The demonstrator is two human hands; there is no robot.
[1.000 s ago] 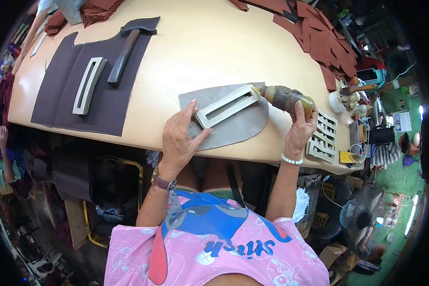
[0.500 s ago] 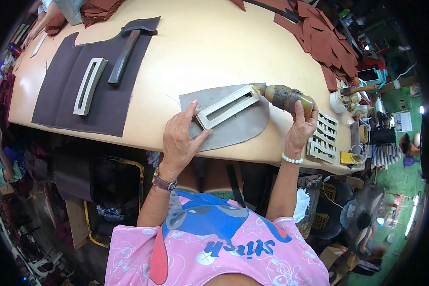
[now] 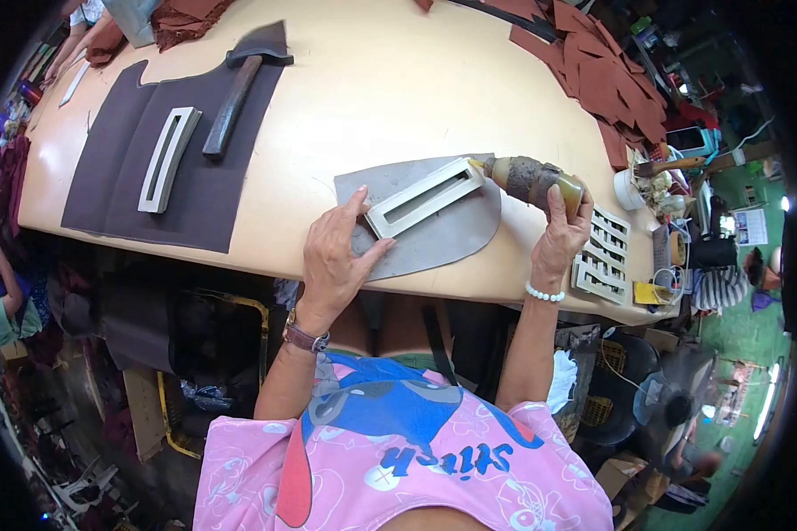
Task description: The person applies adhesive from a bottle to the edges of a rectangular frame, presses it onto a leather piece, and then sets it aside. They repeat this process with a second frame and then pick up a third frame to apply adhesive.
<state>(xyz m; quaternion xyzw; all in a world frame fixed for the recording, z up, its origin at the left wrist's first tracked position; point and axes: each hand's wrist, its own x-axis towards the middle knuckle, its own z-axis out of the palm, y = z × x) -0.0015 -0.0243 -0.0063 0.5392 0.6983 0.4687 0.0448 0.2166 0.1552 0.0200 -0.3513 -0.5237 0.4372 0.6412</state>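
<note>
Apparently for steadiness, spreading left hand point(image 3: 332, 252) around near end of slotted frame point(image 3: 429, 209); apparently for control, gripping bottle point(image 3: 533, 182) in right hand point(image 3: 561, 241) beyond slotted frame's far end.

Table point(image 3: 372, 97), surroundings. Left: dark sheet point(image 3: 93, 190), lying flat; hammer point(image 3: 232, 108) upon its right part, head toward the far side. Far left: brown bundle point(image 3: 184, 22). Far right: brown scraps point(image 3: 593, 84), overlapping in a heap. Right edge: white tub point(image 3: 626, 189), with brush point(image 3: 677, 165) at its top; yellow pad point(image 3: 648, 294), nearer. Beyond, at right: green floor point(image 3: 733, 320). Below the table, left: yellow frame point(image 3: 263, 332).
</note>
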